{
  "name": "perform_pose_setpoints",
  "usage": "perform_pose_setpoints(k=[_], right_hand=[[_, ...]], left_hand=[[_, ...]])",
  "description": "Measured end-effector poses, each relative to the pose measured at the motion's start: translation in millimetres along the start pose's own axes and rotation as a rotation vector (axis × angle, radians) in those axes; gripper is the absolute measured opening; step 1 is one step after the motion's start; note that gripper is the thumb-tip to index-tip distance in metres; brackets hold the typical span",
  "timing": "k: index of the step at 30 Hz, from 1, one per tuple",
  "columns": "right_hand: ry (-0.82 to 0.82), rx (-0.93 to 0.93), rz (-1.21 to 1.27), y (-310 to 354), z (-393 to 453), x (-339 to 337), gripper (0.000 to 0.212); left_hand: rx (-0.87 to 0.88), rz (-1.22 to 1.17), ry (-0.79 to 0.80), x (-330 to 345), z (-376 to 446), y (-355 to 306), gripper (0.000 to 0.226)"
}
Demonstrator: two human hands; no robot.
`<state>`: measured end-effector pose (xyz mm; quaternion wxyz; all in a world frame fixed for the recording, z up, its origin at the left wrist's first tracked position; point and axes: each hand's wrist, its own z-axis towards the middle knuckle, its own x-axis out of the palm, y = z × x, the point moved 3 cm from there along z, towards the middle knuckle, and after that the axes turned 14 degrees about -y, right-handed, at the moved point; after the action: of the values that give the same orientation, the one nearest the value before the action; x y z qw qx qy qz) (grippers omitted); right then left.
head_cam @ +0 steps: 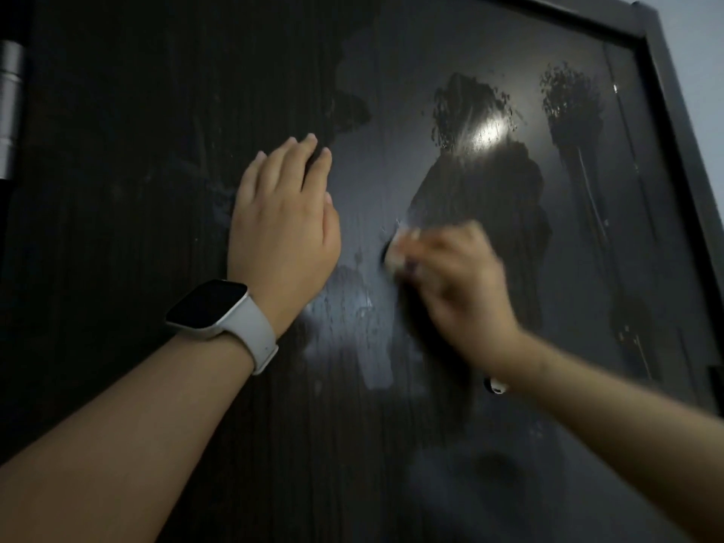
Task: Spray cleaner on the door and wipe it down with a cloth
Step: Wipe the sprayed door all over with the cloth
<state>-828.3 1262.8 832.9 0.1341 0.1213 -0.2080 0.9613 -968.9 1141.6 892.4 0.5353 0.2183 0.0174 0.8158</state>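
Hinge [11, 107]: a silver metal barrel is seen at the far left edge, set against the dark frame
Door [117, 190]: a dark, glossy panel with a faint vertical grain is seen filling nearly the whole view; its dark raised frame is seen running down the right side
Left hand [284, 225]: it is laid flat against the door left of centre, palm to the surface; the fingers are held straight and pressed close together, tips pointing up, and nothing is held
Watch [219, 307]: a dark-faced square watch on a pale strap is worn on the left wrist
Wet marks [344, 315]: cloudy smears and droplets are seen on the panel between the two hands and below them
Cloth [399, 248]: a small pale wad is pressed to the door just right of centre, near the left hand but apart from it; its edges are blurred
Right hand [462, 284]: the fingers are curled round the cloth, gripping it against the door; the hand is blurred, so how the single fingers lie cannot be told
Glare [489, 131]: a bright reflected light spot is seen on the wet panel above the right hand, ringed by droplet patches
Containers: cannot be told
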Motion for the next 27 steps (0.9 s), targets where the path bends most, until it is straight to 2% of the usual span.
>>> perform_pose_setpoints(k=[2, 4, 6, 8, 11, 13, 16, 20, 23, 25, 27], right_hand=[[0.164, -0.159, 0.140, 33.7, -41.0, -10.4, 0.029], [0.294, -0.312, 0.188, 40.6, -53.2, -16.5, 0.032], [0.336, -0.420, 0.152, 27.3, -34.8, -12.2, 0.032], [0.228, -0.372, 0.074, 2.7, 2.0, 0.7, 0.029], [0.024, -0.128, -0.073, -27.8, 56.5, 16.6, 0.025], [-0.051, -0.033, -0.124, -27.4, 63.4, 19.9, 0.024], [-0.018, -0.078, -0.074, 3.6, 29.0, 12.1, 0.026], [0.212, -0.233, 0.162, 49.4, -47.9, -7.9, 0.030], [0.303, -0.352, 0.255, 51.7, -55.1, -8.7, 0.028], [0.299, -0.357, 0.191, 33.1, -31.8, -0.4, 0.030], [0.169, -0.202, 0.065, 1.2, 6.4, 7.2, 0.031]], left_hand=[[-0.001, 0.009, 0.009, -0.5, 0.9, -0.1, 0.049], [0.006, 0.031, 0.036, -0.9, 0.5, -2.7, 0.051], [0.051, 0.077, 0.073, -1.1, 0.0, -3.5, 0.054], [0.121, 0.113, 0.103, -3.5, 3.2, 2.3, 0.056], [0.205, 0.079, 0.122, -8.9, 11.2, 17.9, 0.053], [0.222, 0.036, 0.115, -10.6, 12.9, 23.6, 0.051], [0.210, 0.015, 0.088, -11.2, 9.6, 24.2, 0.050], [0.201, 0.013, 0.071, -11.5, 9.2, 25.5, 0.050], [0.173, 0.011, 0.066, -11.1, 9.1, 26.3, 0.049], [0.127, 0.018, 0.057, -11.2, 9.4, 28.0, 0.049], [0.098, 0.037, 0.043, -11.3, 10.3, 30.3, 0.050]])
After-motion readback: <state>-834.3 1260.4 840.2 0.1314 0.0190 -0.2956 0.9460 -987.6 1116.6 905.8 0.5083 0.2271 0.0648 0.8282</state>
